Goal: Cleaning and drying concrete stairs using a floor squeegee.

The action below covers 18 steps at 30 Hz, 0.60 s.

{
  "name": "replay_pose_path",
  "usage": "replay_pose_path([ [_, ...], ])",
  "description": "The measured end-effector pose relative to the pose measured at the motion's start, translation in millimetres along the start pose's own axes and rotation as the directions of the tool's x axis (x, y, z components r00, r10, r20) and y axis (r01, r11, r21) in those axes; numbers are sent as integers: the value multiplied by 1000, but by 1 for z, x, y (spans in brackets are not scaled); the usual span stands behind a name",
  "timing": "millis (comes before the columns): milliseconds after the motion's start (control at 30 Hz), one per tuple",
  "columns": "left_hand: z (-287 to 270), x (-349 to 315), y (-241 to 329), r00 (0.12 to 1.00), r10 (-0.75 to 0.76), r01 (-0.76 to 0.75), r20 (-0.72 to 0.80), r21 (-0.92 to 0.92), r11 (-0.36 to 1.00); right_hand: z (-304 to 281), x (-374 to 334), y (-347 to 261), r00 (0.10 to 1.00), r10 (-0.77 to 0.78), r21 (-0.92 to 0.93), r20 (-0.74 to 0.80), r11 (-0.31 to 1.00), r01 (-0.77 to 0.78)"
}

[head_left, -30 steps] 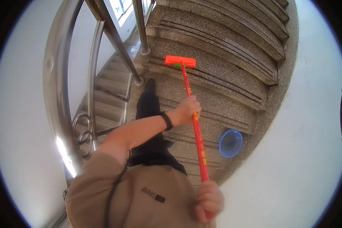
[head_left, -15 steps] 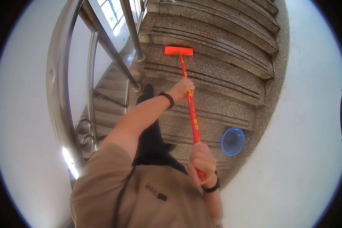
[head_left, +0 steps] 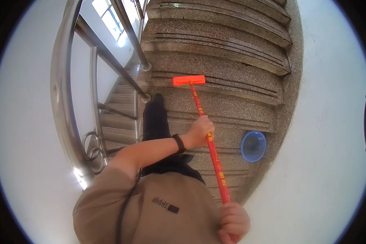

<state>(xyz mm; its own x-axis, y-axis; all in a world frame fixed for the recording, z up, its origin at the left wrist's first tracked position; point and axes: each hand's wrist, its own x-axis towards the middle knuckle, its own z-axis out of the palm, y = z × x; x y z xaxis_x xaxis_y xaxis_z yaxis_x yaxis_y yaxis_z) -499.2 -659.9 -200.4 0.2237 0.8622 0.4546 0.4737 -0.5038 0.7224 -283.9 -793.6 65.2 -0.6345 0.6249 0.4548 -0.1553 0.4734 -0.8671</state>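
Observation:
My left hand is closed around the middle of the red pole of a long-handled floor brush. Lower down, my right hand wraps the pole's end, close to my right side. The brush's flat orange head has a toothed edge toward me and lies at the front edge of a stone step, ahead of my foot. What is under the head is hidden. A blue round bucket stands on the steps to the right, apart from both hands.
Speckled stone stairs with dark grooved strips climb ahead. A shiny metal railing runs along the left, with a lower flight of steps beyond it. A white wall bounds the right side. My dark-clad leg is on the stairs.
The brush has been drawn back toward me, its head moving from a step's tread to that step's front edge. Both hands have come nearer and slightly right, still gripping the pole.

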Motion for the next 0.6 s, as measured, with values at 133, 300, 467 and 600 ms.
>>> replay_pose_path([
  [133, -3, 10, -23, 999, 36, -35, -39, 5, 999, 6, 10, 7, 994, 76, -36, -77, 996, -79],
  [300, -19, 37, -92, 994, 104, -101, -39, 71, 992, 22, 28, 72, 996, 83, -130, -38, 988, -87],
  [467, -34, 65, -152, 997, 53, -62, 49, 197, 979, 34, 52, 138, 997, 0, -166, -72, 986, -12],
  [600, -31, 71, -166, 996, 87, -87, 10, 238, 967, 31, 58, 146, 996, -36, -186, -83, 982, 20],
])
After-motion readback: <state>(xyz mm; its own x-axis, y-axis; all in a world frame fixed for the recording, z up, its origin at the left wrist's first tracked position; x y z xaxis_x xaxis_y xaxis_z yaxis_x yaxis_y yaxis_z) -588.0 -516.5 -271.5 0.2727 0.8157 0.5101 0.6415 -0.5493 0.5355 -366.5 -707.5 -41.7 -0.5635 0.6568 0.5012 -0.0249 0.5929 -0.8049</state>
